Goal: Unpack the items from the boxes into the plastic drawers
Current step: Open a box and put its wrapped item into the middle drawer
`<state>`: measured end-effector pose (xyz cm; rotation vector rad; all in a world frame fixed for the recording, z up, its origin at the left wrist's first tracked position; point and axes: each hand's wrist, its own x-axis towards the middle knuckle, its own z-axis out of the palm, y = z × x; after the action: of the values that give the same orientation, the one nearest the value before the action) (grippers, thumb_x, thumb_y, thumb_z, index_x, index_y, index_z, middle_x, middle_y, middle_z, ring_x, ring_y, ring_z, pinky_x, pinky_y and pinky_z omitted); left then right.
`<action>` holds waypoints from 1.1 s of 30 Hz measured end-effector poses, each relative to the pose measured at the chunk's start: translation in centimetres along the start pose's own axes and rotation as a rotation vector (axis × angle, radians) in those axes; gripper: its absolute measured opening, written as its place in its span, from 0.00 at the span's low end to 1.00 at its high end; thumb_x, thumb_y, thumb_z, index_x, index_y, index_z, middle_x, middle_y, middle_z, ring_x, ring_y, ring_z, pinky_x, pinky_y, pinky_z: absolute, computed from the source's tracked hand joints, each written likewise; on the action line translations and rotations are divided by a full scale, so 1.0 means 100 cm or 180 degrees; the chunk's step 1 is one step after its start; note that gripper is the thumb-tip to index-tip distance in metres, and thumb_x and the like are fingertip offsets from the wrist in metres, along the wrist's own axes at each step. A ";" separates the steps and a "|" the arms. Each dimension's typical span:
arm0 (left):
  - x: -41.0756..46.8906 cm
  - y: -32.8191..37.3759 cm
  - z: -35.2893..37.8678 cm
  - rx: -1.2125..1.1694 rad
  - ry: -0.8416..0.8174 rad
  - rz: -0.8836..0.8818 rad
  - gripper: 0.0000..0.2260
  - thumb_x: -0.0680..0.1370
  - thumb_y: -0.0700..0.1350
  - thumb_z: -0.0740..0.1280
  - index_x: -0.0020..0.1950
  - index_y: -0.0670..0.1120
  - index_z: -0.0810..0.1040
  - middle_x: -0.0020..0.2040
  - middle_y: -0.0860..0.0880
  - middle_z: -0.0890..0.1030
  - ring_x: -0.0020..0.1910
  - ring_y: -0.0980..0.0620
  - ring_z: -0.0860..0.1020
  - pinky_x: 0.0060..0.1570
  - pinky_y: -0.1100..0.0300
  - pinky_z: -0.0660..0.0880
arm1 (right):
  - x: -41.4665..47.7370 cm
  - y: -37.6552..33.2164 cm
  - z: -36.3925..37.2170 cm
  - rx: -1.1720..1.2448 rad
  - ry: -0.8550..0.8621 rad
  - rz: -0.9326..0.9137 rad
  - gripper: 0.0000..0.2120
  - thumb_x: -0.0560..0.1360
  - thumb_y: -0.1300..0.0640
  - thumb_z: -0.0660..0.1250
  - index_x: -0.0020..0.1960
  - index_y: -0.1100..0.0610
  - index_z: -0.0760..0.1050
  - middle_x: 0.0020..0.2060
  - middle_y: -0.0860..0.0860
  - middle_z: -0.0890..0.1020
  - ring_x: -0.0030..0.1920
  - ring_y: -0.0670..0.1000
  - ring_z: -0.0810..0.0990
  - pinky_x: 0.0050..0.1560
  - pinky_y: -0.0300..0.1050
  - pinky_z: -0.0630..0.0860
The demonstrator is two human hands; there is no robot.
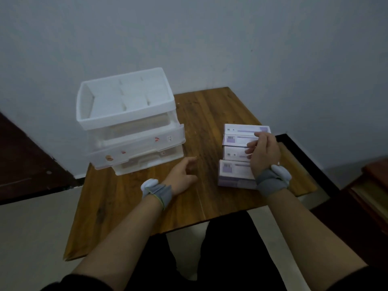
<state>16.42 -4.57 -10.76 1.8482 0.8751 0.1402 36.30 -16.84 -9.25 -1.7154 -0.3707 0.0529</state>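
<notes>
A white translucent plastic drawer unit (130,122) stands at the table's back left, with an open divided tray on top and its upper drawer (142,143) pulled out a little. Several white-and-purple boxes (237,173) lie in a row at the right of the table. My right hand (263,153) rests over the middle of that row, fingers curled on the edge of the second box (236,140). My left hand (181,174) hovers over the table centre in front of the drawers, fingers loosely apart, holding nothing.
The small wooden table (201,114) stands against a grey wall. A dark wooden door (27,162) is at the left and dark furniture (371,196) at the right. My legs in dark trousers are below the table's near edge.
</notes>
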 end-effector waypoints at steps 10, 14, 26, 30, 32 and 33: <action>0.006 0.015 0.040 0.0121 -0.0256 0.0633 0.28 0.64 0.52 0.80 0.61 0.56 0.75 0.56 0.60 0.79 0.54 0.63 0.77 0.55 0.62 0.75 | -0.003 0.006 -0.022 -0.0130 0.0114 0.0078 0.13 0.80 0.51 0.53 0.44 0.48 0.75 0.30 0.47 0.79 0.27 0.41 0.77 0.35 0.43 0.76; -0.011 -0.004 0.015 0.0101 -0.0024 0.0520 0.28 0.61 0.55 0.81 0.57 0.61 0.76 0.53 0.61 0.81 0.50 0.68 0.77 0.45 0.72 0.74 | -0.015 0.000 0.000 -0.0002 -0.0190 0.0119 0.14 0.80 0.51 0.54 0.42 0.47 0.75 0.30 0.47 0.80 0.29 0.42 0.78 0.36 0.42 0.76; -0.075 -0.055 -0.027 -0.0454 0.0910 0.0255 0.30 0.60 0.50 0.83 0.59 0.53 0.77 0.54 0.56 0.82 0.46 0.60 0.82 0.43 0.66 0.79 | -0.045 -0.011 0.024 0.0071 -0.1184 0.0532 0.14 0.82 0.53 0.55 0.52 0.55 0.79 0.46 0.49 0.82 0.52 0.51 0.79 0.51 0.42 0.74; -0.085 -0.066 -0.035 -0.0704 0.1158 0.0138 0.31 0.60 0.45 0.83 0.61 0.50 0.77 0.55 0.53 0.82 0.49 0.58 0.82 0.47 0.64 0.79 | -0.052 -0.015 0.022 0.0091 -0.1609 0.0586 0.13 0.80 0.52 0.60 0.53 0.57 0.80 0.49 0.58 0.83 0.50 0.57 0.81 0.48 0.48 0.78; -0.088 -0.066 -0.036 -0.0721 0.1256 0.0153 0.31 0.60 0.45 0.83 0.61 0.49 0.78 0.55 0.53 0.83 0.52 0.57 0.82 0.49 0.64 0.79 | -0.056 -0.015 0.021 0.0038 -0.2114 0.0621 0.16 0.79 0.49 0.61 0.56 0.59 0.79 0.52 0.62 0.82 0.50 0.62 0.81 0.50 0.54 0.79; -0.089 -0.065 -0.037 -0.0735 0.1315 0.0181 0.30 0.61 0.45 0.83 0.61 0.49 0.78 0.54 0.54 0.83 0.52 0.57 0.82 0.48 0.64 0.79 | -0.059 -0.013 0.021 -0.0111 -0.2398 0.0658 0.17 0.79 0.48 0.62 0.59 0.59 0.78 0.54 0.62 0.81 0.50 0.62 0.81 0.51 0.56 0.80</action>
<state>4.98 -6.06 -12.03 1.6515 1.0385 0.6504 29.93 -16.23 -9.36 -1.7143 -0.7431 0.8624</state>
